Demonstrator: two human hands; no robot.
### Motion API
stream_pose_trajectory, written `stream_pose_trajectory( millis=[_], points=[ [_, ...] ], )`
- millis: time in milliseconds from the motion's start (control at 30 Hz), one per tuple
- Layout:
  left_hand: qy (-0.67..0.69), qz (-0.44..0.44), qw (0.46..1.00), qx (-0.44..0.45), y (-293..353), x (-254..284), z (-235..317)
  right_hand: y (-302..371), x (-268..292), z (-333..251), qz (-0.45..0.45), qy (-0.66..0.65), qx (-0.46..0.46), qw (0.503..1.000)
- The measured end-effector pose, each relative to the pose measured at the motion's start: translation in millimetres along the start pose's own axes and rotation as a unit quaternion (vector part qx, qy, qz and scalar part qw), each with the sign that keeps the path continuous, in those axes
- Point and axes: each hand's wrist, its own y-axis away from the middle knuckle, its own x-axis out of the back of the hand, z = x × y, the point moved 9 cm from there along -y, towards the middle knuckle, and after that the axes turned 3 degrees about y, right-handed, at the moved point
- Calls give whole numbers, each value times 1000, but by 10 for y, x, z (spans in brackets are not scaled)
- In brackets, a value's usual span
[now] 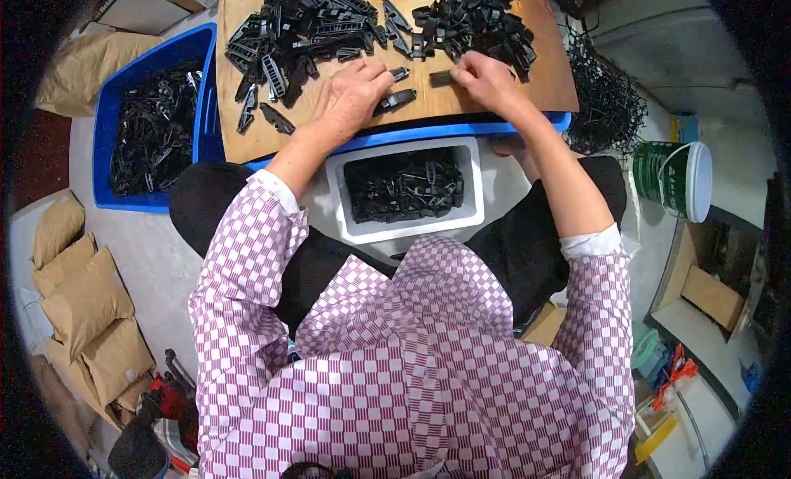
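My left hand rests over the near part of the wooden board, its fingers curled around a black plastic part whose end shows past the fingertips. Close beside that hand lies a longer black plastic clip. My right hand pinches a small flat black piece between thumb and fingers, just right of the left hand. Beyond the hands, a pile of long ribbed black parts covers the left of the board, and a pile of smaller black parts the right.
Under the board's near edge sits a white foam box with black parts inside. A blue bin of similar parts stands left. To the right are a tangle of thin black pieces and a green bucket. Brown sacks lie lower left.
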Motion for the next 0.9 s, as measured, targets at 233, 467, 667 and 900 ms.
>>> stream_pose_trajectory(
  millis=[233,467,667,900],
  points=[
    [33,33,988,146,94,101,-198,181,71,-547,85,216,202,951],
    [67,-21,983,168,77,-33,-286,137,7,-599,0,227,276,934],
    [88,-35,981,171,63,-19,-234,154,25,-681,-27,212,327,920],
    [101,-31,982,155,115,4,-111,96,-34,-714,-31,219,281,934]
  ],
)
